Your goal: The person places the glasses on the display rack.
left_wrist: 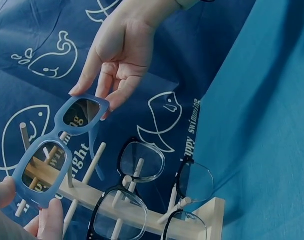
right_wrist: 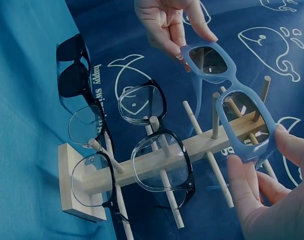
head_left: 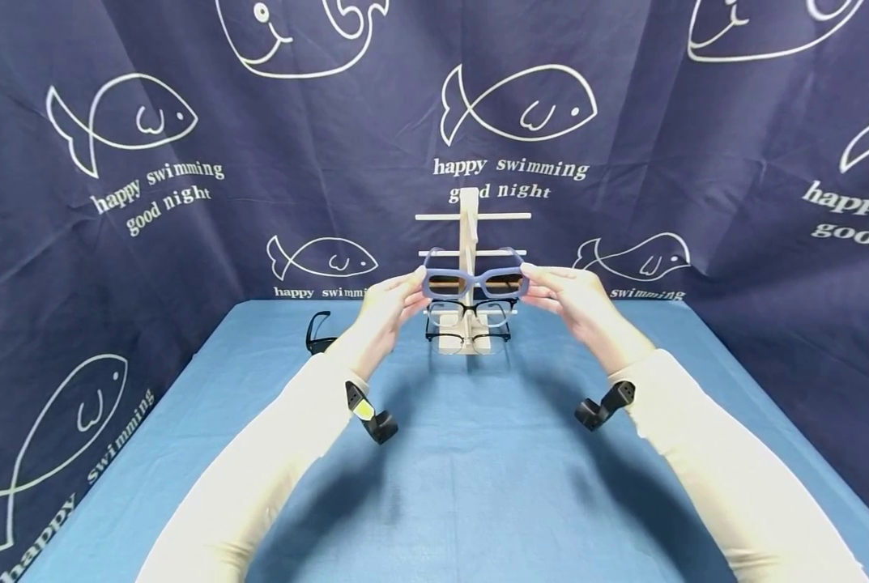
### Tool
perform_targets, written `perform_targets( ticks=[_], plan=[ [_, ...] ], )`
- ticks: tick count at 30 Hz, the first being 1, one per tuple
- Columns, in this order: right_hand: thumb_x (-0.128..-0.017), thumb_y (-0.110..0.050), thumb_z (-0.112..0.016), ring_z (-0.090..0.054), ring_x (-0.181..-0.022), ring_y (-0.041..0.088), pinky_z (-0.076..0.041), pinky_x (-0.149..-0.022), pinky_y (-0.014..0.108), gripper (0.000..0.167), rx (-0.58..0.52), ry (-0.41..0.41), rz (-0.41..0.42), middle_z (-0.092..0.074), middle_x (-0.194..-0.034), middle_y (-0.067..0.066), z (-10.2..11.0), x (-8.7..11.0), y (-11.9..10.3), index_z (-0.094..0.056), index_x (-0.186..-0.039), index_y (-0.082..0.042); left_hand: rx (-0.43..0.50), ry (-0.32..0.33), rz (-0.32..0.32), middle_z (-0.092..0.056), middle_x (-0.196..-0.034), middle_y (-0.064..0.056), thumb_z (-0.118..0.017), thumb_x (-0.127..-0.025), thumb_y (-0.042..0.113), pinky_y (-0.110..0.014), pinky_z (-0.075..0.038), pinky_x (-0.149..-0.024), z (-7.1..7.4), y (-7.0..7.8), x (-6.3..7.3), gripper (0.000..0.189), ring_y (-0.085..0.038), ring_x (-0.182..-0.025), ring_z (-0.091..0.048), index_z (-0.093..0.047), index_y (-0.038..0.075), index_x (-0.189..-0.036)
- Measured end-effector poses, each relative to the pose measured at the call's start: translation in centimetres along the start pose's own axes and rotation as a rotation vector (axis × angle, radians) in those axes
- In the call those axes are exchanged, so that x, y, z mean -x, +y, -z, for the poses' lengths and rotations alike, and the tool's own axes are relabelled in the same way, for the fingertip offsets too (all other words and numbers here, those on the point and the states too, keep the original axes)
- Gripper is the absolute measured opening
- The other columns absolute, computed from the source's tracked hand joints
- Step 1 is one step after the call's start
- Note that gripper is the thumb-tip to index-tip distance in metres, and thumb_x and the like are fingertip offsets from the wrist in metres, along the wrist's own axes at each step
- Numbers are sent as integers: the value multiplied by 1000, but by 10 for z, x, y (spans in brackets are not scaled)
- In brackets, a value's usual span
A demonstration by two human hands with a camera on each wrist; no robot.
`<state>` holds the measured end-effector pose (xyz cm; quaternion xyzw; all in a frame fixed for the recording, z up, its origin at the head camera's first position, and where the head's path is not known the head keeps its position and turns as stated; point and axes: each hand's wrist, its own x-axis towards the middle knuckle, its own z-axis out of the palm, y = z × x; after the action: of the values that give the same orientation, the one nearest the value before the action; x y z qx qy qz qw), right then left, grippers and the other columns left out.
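Blue-framed sunglasses (head_left: 475,281) with dark lenses are held level in front of a wooden glasses stand (head_left: 468,214), temples unfolded toward it. My left hand (head_left: 386,313) pinches one end of the frame between thumb and fingers. At the other end my right hand (head_left: 578,304) pinches it the same way. In the left wrist view the frame overlaps the upper part of the stand's post (left_wrist: 117,204). Below it, black-topped clear eyeglasses (right_wrist: 160,162) rest on the stand, and a second such pair of eyeglasses (right_wrist: 113,182) sits lower, near the base.
Black sunglasses (head_left: 319,344) lie on the blue-covered table (head_left: 463,486) left of the stand, partly hidden behind my left wrist. Thin wooden crossbars (head_left: 507,216) stick out on both sides of the post. A dark blue curtain (head_left: 376,162) with white fish drawings hangs behind.
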<state>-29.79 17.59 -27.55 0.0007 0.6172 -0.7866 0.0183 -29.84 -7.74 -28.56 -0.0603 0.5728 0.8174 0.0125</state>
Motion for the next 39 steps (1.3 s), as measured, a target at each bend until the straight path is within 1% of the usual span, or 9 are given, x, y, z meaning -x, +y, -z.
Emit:
perform_targets(
  ticks=[3, 7, 12, 16, 23, 26, 31, 39],
  plan=[
    [-83, -14, -78, -68, -72, 12, -61, -80, 27, 9, 5, 15, -4, -69, -87, -2, -1, -3, 0, -69, -83, -12, 6, 12, 7, -60, -93, -4, -68, -91, 16, -22, -59, -86, -1, 1, -3, 45, -13, -80, -61, -57, -7, -128],
    [-82, -15, -78, -67, -72, 12, -62, -79, 26, 12, 13, 31, -3, -66, -92, -1, -2, -6, 1, -68, -85, -10, 1, 13, 9, -58, -96, -6, -68, -91, 16, -21, -60, -83, 0, 2, -7, 46, -12, -79, -61, -56, -7, -129],
    [-83, -15, -77, -67, -71, 12, -62, -78, 26, 10, 20, 37, 4, -65, -92, 0, -4, -9, 2, -69, -83, -11, -17, 11, 10, -58, -97, -7, -67, -92, 17, -23, -59, -87, 1, 2, -11, 47, -11, -75, -60, -54, -8, -130],
    [-83, -16, -77, -67, -71, 11, -62, -78, 26, 10, 34, 45, 7, -66, -91, 1, -5, -10, 3, -68, -84, -11, -35, 5, 17, -57, -98, -6, -66, -93, 18, -25, -58, -90, 2, 2, -13, 46, -11, -78, -60, -55, -7, -130],
    [-85, -17, -76, -67, -72, 10, -62, -78, 24, 22, 68, 52, 3, -66, -89, -2, -6, -10, 2, -63, -98, -6, -36, 1, 13, -58, -106, -9, -67, -93, 18, -25, -57, -92, 2, 2, -13, 47, -14, -84, -60, -55, -7, -130],
    [-85, -17, -76, -67, -72, 10, -61, -79, 23, 25, 60, 51, -4, -67, -85, -3, -6, -10, 2, -61, -101, -4, -45, -2, 13, -59, -110, -11, -66, -93, 19, -26, -57, -94, 2, 2, -14, 46, -13, -84, -59, -55, -7, -130],
    [-85, -15, -75, -68, -70, 10, -62, -76, 23, 22, 37, 48, 2, -69, -78, -5, -5, -13, 4, -60, -99, -5, -42, 1, 15, -59, -109, -11, -66, -93, 18, -26, -57, -94, 0, 1, -16, 46, -13, -83, -59, -55, -7, -130],
    [-87, -13, -73, -69, -69, 10, -62, -75, 23, 15, 22, 35, 16, -70, -75, -6, -6, -18, 7, -62, -95, -7, -22, 20, 19, -59, -107, -11, -67, -92, 17, -22, -59, -87, 0, 1, -20, 47, -13, -83, -60, -54, -7, -130]
  ],
)
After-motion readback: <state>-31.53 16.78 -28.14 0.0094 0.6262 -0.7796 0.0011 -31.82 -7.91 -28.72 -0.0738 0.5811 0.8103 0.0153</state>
